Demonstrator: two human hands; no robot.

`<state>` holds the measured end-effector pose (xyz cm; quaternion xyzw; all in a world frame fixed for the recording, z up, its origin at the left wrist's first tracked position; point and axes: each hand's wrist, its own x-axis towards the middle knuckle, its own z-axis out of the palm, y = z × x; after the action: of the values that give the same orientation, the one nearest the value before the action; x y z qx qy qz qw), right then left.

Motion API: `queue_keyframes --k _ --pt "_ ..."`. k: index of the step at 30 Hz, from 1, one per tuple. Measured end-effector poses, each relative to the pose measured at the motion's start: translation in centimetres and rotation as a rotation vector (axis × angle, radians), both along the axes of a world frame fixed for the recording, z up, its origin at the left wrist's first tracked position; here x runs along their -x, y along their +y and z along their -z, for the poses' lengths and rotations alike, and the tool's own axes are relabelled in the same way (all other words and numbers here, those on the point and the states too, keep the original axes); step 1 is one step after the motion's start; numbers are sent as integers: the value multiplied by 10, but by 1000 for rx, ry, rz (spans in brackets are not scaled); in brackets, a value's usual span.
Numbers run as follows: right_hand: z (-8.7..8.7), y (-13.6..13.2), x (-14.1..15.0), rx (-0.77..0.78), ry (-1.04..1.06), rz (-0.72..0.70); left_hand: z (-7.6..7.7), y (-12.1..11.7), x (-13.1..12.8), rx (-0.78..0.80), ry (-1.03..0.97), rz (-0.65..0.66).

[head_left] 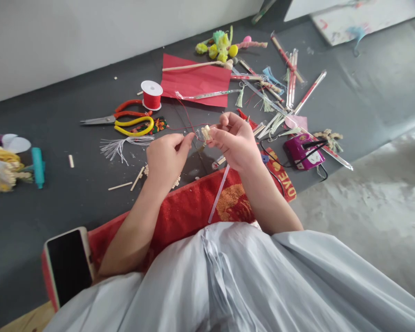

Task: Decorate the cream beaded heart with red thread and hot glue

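Observation:
My left hand (166,157) is closed in a pinch on a thin thread or wire that runs to a small cream-coloured ornament (205,133). My right hand (235,140) is closed on that ornament and holds it above the dark floor mat (72,184). A red thread (186,117) leads from the ornament back toward the spool of red thread (151,94). A white strip (218,193) hangs down below my right hand over the red cloth (186,212) on my lap.
Scissors (107,119), yellow-handled pliers (138,127), a white tassel (119,146), red paper (197,80), pompoms (221,46), several long sticks (292,76) and a purple device (302,152) lie on the mat. A phone (68,265) lies at my left. Yellow flowers (0,168) are at far left.

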<state>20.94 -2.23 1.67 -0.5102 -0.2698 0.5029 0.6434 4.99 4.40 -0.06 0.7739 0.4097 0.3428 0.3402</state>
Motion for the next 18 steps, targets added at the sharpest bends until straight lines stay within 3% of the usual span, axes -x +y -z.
queue_keyframes --k 8,18 --pt "-2 -1 3 5 -20 -4 -13 -6 -2 -137 -125 185" --pt "1 -1 4 8 -33 -35 -14 -13 -3 -165 -123 145"
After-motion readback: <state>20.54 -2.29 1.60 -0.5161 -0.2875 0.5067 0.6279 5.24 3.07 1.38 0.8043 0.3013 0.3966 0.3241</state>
